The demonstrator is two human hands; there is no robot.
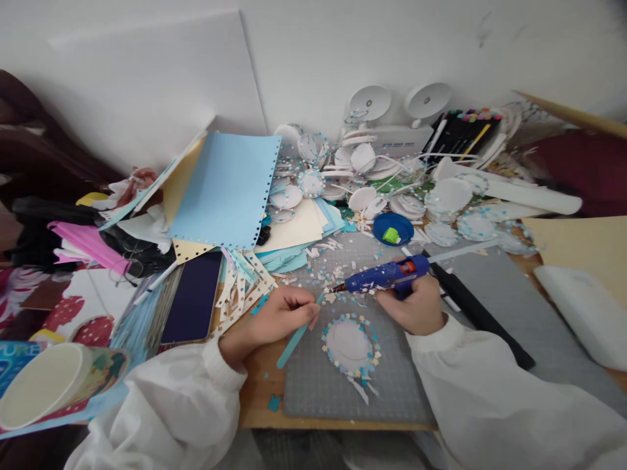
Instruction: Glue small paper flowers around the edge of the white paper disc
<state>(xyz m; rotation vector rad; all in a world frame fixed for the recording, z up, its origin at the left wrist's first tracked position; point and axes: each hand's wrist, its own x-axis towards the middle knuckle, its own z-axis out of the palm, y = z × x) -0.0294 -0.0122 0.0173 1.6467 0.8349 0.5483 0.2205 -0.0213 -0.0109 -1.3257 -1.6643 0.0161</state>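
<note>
Through the head view I have the blue glue gun [377,278] over the gray cutting mat [401,398], its dark nozzle pointing left and ending just beside the upper part of a thin teal strip [292,348]. My right hand [418,305] is wrapped round the gun's handle, fingers closed. My left hand [281,316] pinches the strip between thumb and curled fingers, and the strip's lower end slants down past the mat's left edge. Below the gun, flat on the mat, I see a white disc [349,339] ringed with small blue, white and cream pieces, a few white slivers at its lower edge. Loose paper bits [337,264] lie scattered round the nozzle and behind it. Beyond them sits a round blue dish [381,222] with a bright green piece [390,235] in it, and behind that a heap of similar white discs [362,158] reaches back to a white twin-lamp unit [399,138] by the wall. To the left, a dark-screened phone [192,297] lies near light-blue sheets [223,189] with punched edges, and a paper cup [46,385] tilts at the far left. On the right, a long black tool [482,316] lies beside my right forearm.
</note>
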